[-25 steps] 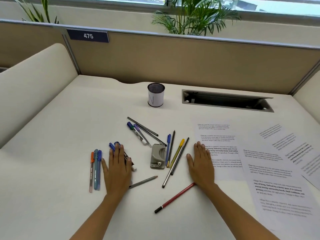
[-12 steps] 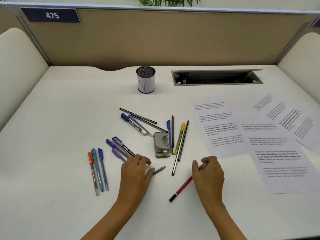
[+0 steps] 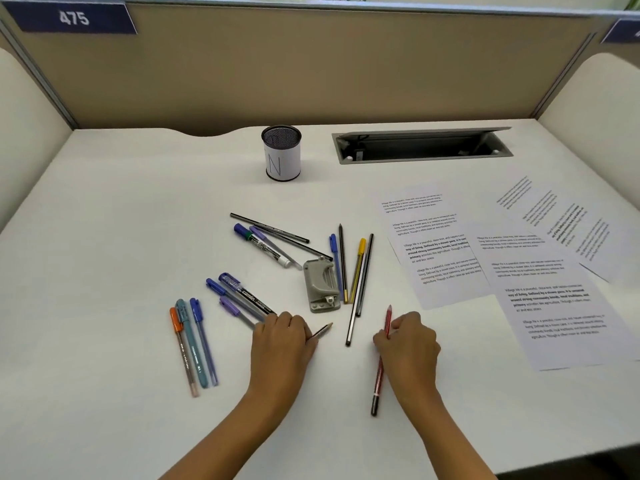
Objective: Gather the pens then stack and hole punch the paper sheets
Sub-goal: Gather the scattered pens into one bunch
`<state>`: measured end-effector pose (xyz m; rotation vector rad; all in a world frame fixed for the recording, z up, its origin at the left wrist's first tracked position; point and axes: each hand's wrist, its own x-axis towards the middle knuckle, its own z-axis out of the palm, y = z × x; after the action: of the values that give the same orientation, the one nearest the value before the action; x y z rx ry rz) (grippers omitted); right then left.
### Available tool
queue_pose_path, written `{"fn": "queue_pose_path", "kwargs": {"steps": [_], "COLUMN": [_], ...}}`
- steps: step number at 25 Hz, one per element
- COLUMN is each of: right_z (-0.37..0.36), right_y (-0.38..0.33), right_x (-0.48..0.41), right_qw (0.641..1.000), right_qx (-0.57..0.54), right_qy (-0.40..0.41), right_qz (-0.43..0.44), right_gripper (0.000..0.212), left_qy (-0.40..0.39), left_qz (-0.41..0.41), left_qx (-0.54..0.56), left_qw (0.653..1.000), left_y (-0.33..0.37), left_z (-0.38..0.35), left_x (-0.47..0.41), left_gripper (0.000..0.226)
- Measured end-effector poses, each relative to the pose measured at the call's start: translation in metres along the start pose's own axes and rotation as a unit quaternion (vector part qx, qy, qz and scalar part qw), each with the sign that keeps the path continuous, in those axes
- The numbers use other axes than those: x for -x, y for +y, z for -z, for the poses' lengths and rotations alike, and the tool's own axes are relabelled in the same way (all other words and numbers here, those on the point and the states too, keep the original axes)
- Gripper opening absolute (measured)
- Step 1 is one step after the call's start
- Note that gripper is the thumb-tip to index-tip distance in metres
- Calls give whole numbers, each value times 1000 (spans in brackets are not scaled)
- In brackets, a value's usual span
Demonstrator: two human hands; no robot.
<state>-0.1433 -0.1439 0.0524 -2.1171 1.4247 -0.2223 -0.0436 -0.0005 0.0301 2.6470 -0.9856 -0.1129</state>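
left hand [image 3: 282,344]: grips grey pencil [image 3: 322,330] | right hand [image 3: 407,341]: grips red pencil [image 3: 379,375] | hole punch [image 3: 320,284]: between pens

Matt white desk [image 3: 121,220], metal mesh pen cup [image 3: 281,136], printed paper sheets [image 3: 446,258], matt grey hole punch [image 3: 320,284]

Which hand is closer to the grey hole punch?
The left. The left hand grips a grey pencil just below the hole punch. The right hand, holding the red pencil, sits farther off, below and right of it.
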Motion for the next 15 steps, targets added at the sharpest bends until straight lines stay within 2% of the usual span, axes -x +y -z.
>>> {"fn": "queue_pose_path", "kwargs": {"steps": [2,4,6,8,10,12,15], "right_z": [2,5,8,8,3,-5,-23], "right_y": [-3,-7,-14,-24,-35,-50,-72], "right_x": [-3,-11,-20,-31,-44,-57,-75], "right_qw": [1000,1000,997,991,994,997,999], "right_qx": [-9,-25,-76,-131,-113,-75,-10], "right_qy": [-8,-5,-7,-10,-7,-12,-39], "right_qz": [-5,-2,3,-3,-8,-4,8], "right_gripper": [14,16,25,15,17,30,68], "left_qy": [-30,-60,-91,-114,-110,-93,-66], "left_qz": [30,76,115,164,203,216,224], "left_qx": [23,146,262,353,418,465,496], "left_qw": [999,985,954,914,879,854,837], "left_y": [5,12,19,25,30,34,34], "left_z": [7,21,34,42,45,47,51], "left_x": [-4,-11,-27,-52,-79,-101,-119], "left_gripper": [14,20,20,21,22,20,22]}}
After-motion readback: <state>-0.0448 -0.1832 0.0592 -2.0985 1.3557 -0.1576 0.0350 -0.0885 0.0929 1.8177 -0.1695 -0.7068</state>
